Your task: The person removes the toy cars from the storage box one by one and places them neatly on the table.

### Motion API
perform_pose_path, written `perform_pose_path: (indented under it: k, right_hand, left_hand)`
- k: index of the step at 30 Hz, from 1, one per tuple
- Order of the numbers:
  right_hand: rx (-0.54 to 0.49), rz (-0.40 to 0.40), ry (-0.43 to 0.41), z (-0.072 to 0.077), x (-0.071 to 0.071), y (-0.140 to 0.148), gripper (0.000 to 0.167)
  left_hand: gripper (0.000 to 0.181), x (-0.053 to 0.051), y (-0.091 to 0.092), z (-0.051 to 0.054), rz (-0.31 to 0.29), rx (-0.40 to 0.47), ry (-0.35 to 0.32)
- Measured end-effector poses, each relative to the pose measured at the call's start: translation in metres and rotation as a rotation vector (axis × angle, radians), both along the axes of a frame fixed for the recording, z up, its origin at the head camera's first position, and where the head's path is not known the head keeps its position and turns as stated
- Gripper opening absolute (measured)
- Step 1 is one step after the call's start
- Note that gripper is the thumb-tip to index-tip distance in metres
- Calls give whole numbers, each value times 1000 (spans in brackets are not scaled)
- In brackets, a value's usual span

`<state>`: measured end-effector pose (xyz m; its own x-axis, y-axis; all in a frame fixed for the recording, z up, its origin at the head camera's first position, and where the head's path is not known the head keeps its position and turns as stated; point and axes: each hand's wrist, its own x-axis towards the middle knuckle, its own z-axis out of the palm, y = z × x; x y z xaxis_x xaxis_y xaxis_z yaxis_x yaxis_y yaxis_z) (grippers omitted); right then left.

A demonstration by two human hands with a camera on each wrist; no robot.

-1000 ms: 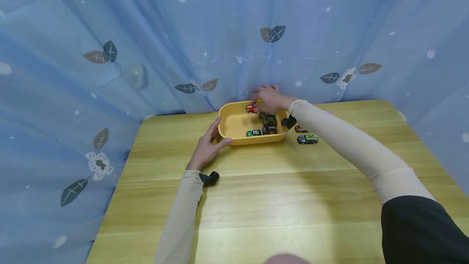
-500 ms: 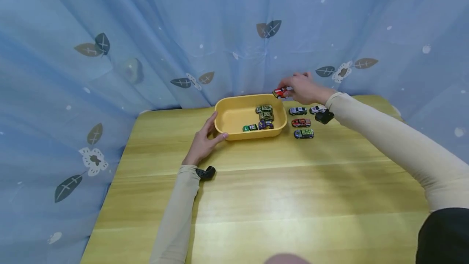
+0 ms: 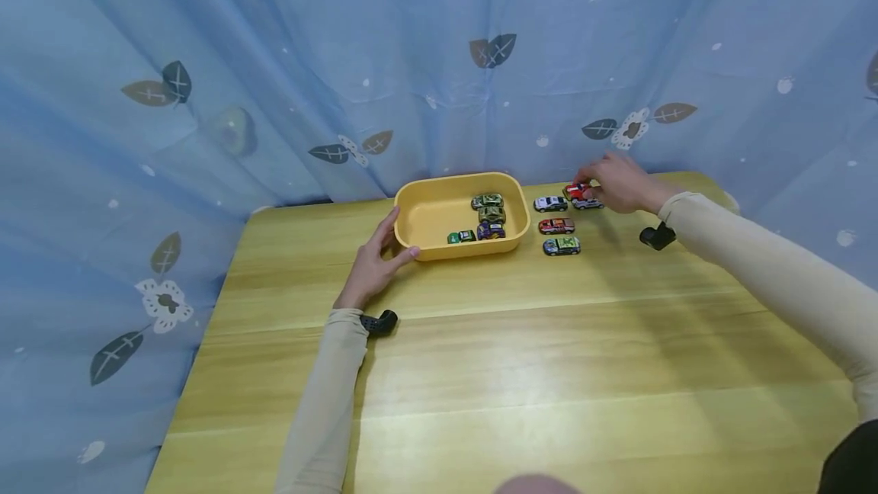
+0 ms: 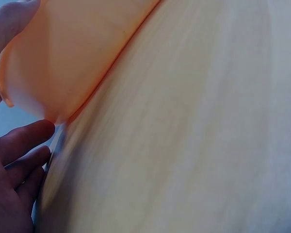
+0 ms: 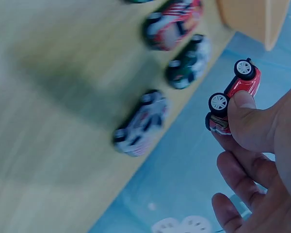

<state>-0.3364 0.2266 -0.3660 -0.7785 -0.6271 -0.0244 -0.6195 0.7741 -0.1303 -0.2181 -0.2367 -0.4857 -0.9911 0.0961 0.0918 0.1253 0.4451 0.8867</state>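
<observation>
My right hand (image 3: 620, 183) pinches a small red toy car (image 3: 576, 192) between thumb and fingers, above a silver toy car (image 3: 588, 204) at the table's back edge. The right wrist view shows the red car's wheels, with the other fingers spread loosely. My left hand (image 3: 370, 267) holds the left end of a yellow plastic tray (image 3: 425, 253), thumb at the front corner and fingers at the side. Inside the tray lie several toy cars: two camouflage-green ones, a purple car (image 3: 491, 230) and a green car (image 3: 461, 236).
Right of the tray, a white-and-black car (image 3: 550, 203), a red-orange car (image 3: 556, 226) and a green-blue car (image 3: 562, 245) stand in a column on the wooden table (image 3: 480, 372). A blue patterned curtain (image 3: 411, 59) hangs right behind the table.
My right hand has taken the red car out of the tray and carried it rightward over the cars on the table. The left hand stays at the tray's left end.
</observation>
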Motion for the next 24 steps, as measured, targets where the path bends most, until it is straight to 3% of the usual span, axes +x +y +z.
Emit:
perform_pose_path:
  k: [6,16,24]
  right_hand:
    - [30,4,-1,-19,7,20,26]
    - [-34,45,54,-45,13,37,24]
    - [-13,4,16,-56,18,40,25]
  left_hand:
    - [90,0,1,1,2,-8,-10]
    - [91,0,0,1,5,0,-8]
    - [90,-1,0,1,-3,11,-10]
